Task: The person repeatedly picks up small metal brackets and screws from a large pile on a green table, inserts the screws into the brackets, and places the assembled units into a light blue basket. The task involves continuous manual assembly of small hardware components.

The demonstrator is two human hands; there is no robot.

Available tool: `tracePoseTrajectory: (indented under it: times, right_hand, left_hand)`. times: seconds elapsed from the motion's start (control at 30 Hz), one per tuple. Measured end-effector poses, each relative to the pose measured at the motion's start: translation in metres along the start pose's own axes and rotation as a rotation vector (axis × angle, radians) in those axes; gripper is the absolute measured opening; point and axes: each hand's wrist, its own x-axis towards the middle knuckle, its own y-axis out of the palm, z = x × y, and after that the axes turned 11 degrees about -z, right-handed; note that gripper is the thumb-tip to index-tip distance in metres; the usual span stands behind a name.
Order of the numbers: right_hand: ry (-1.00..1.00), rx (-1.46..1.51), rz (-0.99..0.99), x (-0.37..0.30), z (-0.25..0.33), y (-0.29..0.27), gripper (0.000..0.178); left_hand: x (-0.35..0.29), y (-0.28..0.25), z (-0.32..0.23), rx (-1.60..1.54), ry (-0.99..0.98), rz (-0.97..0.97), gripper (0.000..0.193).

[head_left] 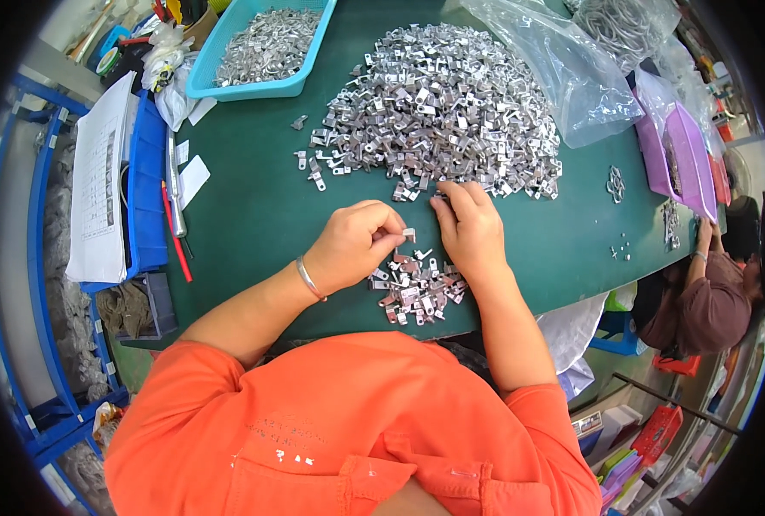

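Observation:
My left hand [354,244] is closed in a pinch, holding a small bent metal bracket [409,234] between thumb and forefinger. Across from it, my right hand [470,225] has its thumb and fingertips curled together at the near edge of a large heap of silvery metal brackets [451,103]. What those fingertips hold is hard to see. Between my wrists, close to the table's front edge, lies a smaller pile of the same brackets [419,291], some with a reddish tint.
A light-blue basket [301,86] of metal parts stands at the far left of the green table [253,172]. Clear plastic bags [572,86] lie far right, near a purple bin [690,159]. A red pen [177,236] lies left. Another person [709,292] sits at right.

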Motion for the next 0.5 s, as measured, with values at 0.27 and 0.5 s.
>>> tracePoseTrajectory:
  times: [0.27, 0.5]
  right_hand:
    - [0.820, 0.830, 0.174, -0.017, 0.006, -0.023, 0.011]
    - [0.915, 0.949, 0.203, -0.024, 0.012, -0.037, 0.015]
  left_hand:
    - [0.002, -0.003, -0.009, -0.654, -0.602, 0.031, 0.005]
    - [0.004, -0.020, -0.016, -0.012, -0.231, 0.528, 0.016]
